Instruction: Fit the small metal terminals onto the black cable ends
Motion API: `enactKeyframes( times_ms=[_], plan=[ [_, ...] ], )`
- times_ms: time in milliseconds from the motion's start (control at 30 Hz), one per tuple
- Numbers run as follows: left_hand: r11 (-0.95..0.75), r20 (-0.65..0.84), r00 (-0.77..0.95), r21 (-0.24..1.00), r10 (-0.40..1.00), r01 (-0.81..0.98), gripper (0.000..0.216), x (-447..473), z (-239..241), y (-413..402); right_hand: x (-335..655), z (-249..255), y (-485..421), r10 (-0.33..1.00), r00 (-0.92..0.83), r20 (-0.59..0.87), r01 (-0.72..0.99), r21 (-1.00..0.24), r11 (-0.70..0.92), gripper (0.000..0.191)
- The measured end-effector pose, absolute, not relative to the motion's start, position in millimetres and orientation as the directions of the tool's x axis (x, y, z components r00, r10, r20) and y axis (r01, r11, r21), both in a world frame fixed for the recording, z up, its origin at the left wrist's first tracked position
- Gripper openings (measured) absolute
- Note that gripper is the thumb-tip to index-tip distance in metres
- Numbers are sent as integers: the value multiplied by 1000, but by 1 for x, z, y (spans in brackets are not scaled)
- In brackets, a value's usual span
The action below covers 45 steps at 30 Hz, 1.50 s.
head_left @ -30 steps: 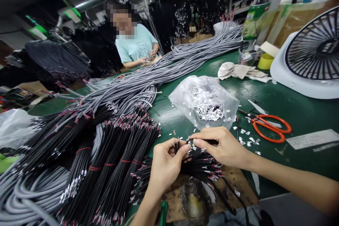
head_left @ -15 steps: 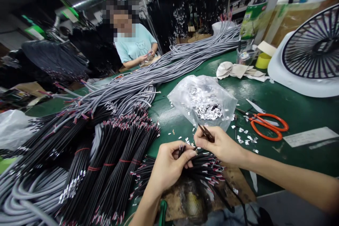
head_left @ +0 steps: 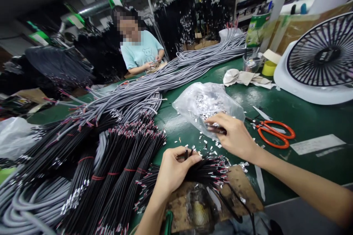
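Observation:
My left hand (head_left: 176, 167) is closed, thumb against fingers, around a thin black cable (head_left: 186, 153). Beneath it lies a bundle of short black cables (head_left: 212, 170) with red and white wire ends, on a worn brown board (head_left: 248, 189). My right hand (head_left: 234, 134) grips dark tweezers (head_left: 217, 129), their tips at the mouth of a clear plastic bag (head_left: 184, 99). Inside the bag is a heap of small silvery foil pieces (head_left: 206, 104); more are scattered on the green table near both hands.
Orange-handled scissors (head_left: 275, 136) and a white paper strip (head_left: 317, 144) lie to the right, before a white fan (head_left: 311, 91). Tied black cable bundles (head_left: 118, 176) and long grey cables (head_left: 165, 77) cover the left. Across the table sits a person (head_left: 143, 51) in light blue.
My right hand has moved away from the left, up and right, to the bag of foil pieces, still with the tweezers. My left hand stays nearly in place. The view has shifted slightly.

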<state>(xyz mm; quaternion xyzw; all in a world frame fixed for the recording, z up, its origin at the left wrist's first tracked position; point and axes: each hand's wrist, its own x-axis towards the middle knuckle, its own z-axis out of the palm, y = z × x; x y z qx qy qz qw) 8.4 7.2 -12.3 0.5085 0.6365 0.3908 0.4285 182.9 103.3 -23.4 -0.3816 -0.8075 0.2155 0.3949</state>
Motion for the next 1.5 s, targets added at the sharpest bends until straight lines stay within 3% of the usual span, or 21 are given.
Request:
enactKeyframes(
  times_ms=[100,200,733,933,1167,1500],
  plan=[
    [144,-137,-43,919,990,368,22,1,-9,6,174,-28,94,729,-582,359,275,-757,592,13],
    [127,-126,-30,901,992,415,29,-1,-6,4,167,-28,84,726,-626,285,229,-823,520,29],
    [115,-42,-172,889,984,443,21,3,-15,3,167,-28,76,642,-684,348,194,-761,619,24],
    [196,-112,-255,921,960,336,15,6,-11,5,168,-28,76,662,-670,336,211,-768,604,22],
    [180,-158,-137,969,978,169,12,3,-7,2,168,-27,76,660,-671,337,214,-765,608,22],
    [148,-63,-317,957,946,250,13,9,-6,2,167,-24,72,659,-661,359,181,-776,604,23]
  ],
)
